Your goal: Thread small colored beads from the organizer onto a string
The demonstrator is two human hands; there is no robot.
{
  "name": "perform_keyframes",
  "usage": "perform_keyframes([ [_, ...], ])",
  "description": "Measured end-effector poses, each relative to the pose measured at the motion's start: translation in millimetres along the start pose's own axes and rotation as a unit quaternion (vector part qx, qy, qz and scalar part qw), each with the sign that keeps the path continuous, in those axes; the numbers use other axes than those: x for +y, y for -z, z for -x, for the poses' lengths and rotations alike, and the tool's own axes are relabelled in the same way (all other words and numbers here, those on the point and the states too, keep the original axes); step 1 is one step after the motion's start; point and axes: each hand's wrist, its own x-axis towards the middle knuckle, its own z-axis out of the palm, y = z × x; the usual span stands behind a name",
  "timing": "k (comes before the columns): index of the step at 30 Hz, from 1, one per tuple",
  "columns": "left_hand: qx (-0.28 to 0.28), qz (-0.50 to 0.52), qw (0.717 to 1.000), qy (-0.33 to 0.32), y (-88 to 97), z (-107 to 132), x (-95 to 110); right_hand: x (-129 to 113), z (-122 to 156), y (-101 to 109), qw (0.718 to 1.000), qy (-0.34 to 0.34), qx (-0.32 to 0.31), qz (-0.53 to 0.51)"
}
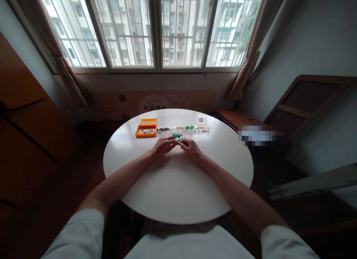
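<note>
My left hand (pixel 164 145) and my right hand (pixel 190 147) rest close together on the round white table (pixel 178 184), fingertips nearly touching. Both have their fingers curled in a pinch at a small heap of green pieces (pixel 177 137) lying just beyond them. What each pinch holds is too small to make out. Behind the heap runs a row of clear compartment boxes (pixel 184 129) with dark, yellowish and green bits inside. An orange tray (pixel 146 128) with a few blue pieces sits at the row's left end.
A window with bars fills the far wall, with curtains at both sides. Brown cabinets stand on the left. A wooden bench (pixel 237 119) and a leaning wooden frame (pixel 309 99) are on the right.
</note>
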Motion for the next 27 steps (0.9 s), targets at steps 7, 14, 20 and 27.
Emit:
perform_keyframes([
  [7, -0.001, -0.007, 1.000, 0.004, 1.3, -0.4, 1.9, -0.9, 1.0, 0.0, 1.000, 0.005, -0.003, -0.005],
  [14, -0.001, 0.000, 1.000, 0.004, 2.6, -0.5, 3.5, -1.8, 1.4, 0.2, 1.000, 0.012, -0.004, -0.008],
  [20, -0.001, 0.008, 1.000, 0.001, 2.8, -0.7, 4.2, -0.4, 0.5, 0.5, 1.000, 0.007, 0.000, -0.007],
  [27, -0.006, 0.014, 1.000, 0.007, 5.1, -0.9, 5.9, -1.0, 0.6, 1.5, 1.000, -0.008, 0.009, -0.028],
])
